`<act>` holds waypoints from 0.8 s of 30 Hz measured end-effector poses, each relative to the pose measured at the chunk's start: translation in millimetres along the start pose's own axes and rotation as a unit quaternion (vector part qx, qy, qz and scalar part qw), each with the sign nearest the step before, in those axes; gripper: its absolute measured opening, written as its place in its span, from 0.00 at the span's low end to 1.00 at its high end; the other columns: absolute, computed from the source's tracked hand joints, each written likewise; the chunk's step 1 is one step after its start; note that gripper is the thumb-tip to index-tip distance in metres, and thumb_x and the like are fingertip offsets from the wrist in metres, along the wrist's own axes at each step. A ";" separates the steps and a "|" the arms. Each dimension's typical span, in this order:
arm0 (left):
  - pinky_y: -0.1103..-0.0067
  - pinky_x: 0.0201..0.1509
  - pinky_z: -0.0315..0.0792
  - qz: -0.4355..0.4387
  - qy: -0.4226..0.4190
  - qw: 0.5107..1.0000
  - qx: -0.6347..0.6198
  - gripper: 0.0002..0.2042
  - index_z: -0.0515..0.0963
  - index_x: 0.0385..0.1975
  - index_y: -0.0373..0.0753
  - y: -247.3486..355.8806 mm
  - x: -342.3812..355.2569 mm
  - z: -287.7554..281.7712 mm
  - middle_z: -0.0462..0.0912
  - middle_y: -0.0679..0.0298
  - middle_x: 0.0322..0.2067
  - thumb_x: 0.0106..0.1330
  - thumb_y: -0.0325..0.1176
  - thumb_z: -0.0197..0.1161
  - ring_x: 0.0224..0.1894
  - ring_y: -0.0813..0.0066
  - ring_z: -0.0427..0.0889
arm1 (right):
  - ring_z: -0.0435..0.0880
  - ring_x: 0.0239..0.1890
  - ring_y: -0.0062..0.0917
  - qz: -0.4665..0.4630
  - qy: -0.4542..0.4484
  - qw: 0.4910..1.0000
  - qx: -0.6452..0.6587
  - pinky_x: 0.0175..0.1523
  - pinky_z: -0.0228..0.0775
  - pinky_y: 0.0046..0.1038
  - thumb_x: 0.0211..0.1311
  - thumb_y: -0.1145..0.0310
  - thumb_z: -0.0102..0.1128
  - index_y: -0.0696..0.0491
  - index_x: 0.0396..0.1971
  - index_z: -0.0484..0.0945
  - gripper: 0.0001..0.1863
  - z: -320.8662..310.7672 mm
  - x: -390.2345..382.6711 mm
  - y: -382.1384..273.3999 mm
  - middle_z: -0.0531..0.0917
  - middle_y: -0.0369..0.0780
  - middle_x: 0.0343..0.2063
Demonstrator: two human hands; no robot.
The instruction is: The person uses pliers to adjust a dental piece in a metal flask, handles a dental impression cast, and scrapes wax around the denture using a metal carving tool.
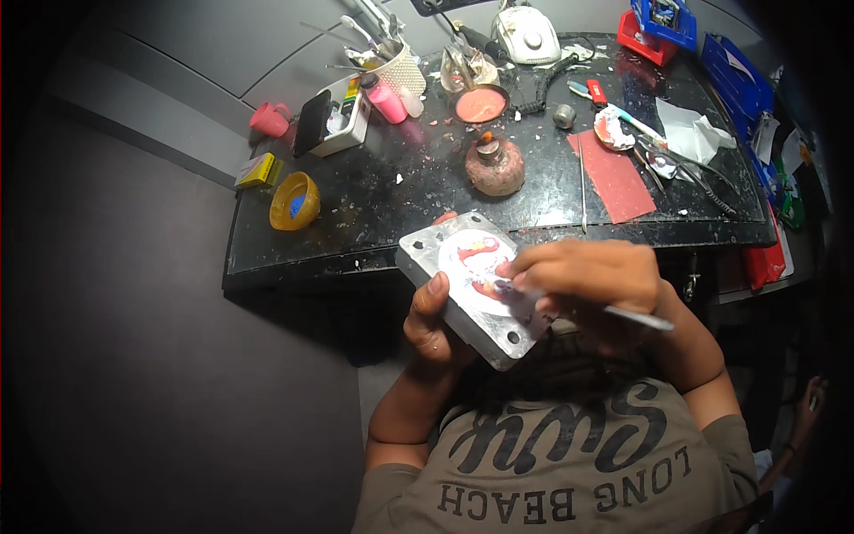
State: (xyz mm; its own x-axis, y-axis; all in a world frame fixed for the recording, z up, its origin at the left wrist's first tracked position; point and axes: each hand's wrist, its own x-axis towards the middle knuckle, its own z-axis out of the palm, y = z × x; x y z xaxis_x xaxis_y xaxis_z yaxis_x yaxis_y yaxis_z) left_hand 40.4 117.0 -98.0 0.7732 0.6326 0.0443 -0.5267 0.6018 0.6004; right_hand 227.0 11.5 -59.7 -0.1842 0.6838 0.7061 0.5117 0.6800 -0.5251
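Note:
My left hand [430,322] is closed round the near left edge of a grey metal dental flask half [509,338], tilted in front of my chest off the bench. White plaster [498,303] fills its round opening, with red and yellowish shapes [480,251] set into it. Over the right part of the flask, my right hand [592,274] grips a slim tool with a pale handle [642,318]. Its fingers reach the plaster near a dark tip, and motion blurs them. The fingers hide what kind of tool it is.
On the dark bench [382,233] stand a round spirit lamp [495,169], a yellow bowl [307,214], a pink bottle [384,100] and a pink-filled dish [481,105]. A red wax sheet [620,191] lies beside a thin metal instrument [583,182]. Another person's arm [794,436] shows far right.

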 end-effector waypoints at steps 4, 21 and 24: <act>0.60 0.64 0.75 -0.008 0.027 0.999 0.015 0.37 0.52 0.73 0.43 -0.6 -1.8 5.6 0.72 0.51 0.55 0.70 0.50 0.58 0.59 0.57 0.76 | 0.91 0.40 0.36 0.080 0.090 0.992 0.031 0.45 0.83 0.29 0.58 0.78 0.71 0.60 0.41 0.84 0.11 4.5 -1.2 -0.5 0.89 0.47 0.39; 0.70 0.51 0.78 -0.009 0.069 0.996 0.061 0.31 0.58 0.69 0.44 -0.7 -4.7 6.0 0.75 0.59 0.44 0.71 0.50 0.58 0.46 0.70 0.79 | 0.91 0.40 0.35 0.109 0.075 0.991 0.038 0.45 0.83 0.30 0.59 0.78 0.70 0.60 0.38 0.85 0.08 21.5 -1.1 -2.2 0.90 0.45 0.38; 0.67 0.54 0.77 -0.009 0.075 0.992 0.099 0.33 0.59 0.68 0.40 0.0 -3.2 7.3 0.76 0.56 0.47 0.70 0.53 0.56 0.48 0.66 0.79 | 0.91 0.40 0.35 0.103 0.066 0.992 0.038 0.46 0.83 0.30 0.59 0.78 0.70 0.60 0.38 0.85 0.08 21.0 -1.1 -1.4 0.90 0.45 0.38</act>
State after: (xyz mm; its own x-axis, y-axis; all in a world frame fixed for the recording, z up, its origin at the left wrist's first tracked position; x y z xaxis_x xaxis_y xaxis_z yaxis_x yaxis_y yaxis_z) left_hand 40.5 111.4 -92.3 0.7124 0.6973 -0.0790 -0.4218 0.5154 0.7459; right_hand 208.9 15.3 -69.7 0.0330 0.7732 0.6333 0.4614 0.5503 -0.6959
